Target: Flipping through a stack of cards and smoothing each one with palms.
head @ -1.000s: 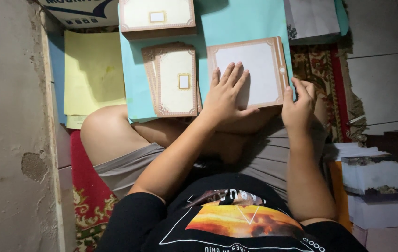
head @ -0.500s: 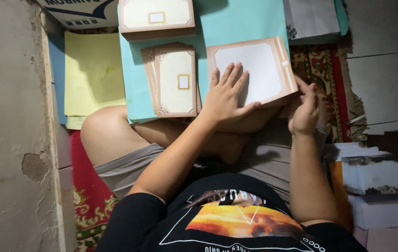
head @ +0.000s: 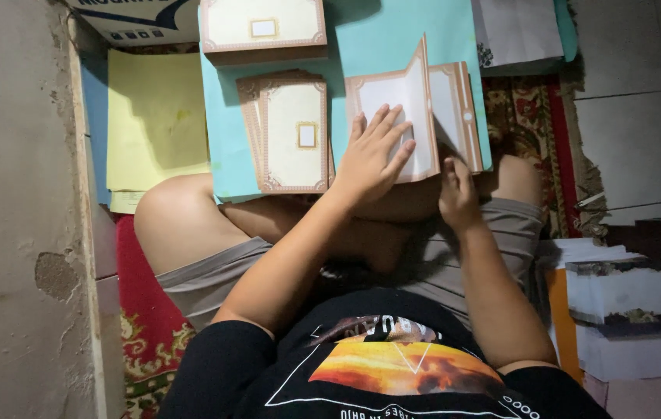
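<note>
Left hand (head: 373,159) flat on the card (head: 392,128), fingers spread, pinning its left panel to the teal sheet (head: 361,46) so it stays put; right hand (head: 457,194) at the card's lower edge under the raised flap (head: 455,112), fingers curled together, whether gripping I cannot tell; card lies on the sheet over the lap, half folded; card stack (head: 292,136) just left of it; second stack (head: 263,27) above; yellow paper (head: 156,116) further left.

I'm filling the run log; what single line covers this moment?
left hand: flat on folded card | right hand: at card's lower edge, flap raised | card stack: beside, on teal sheet
</note>
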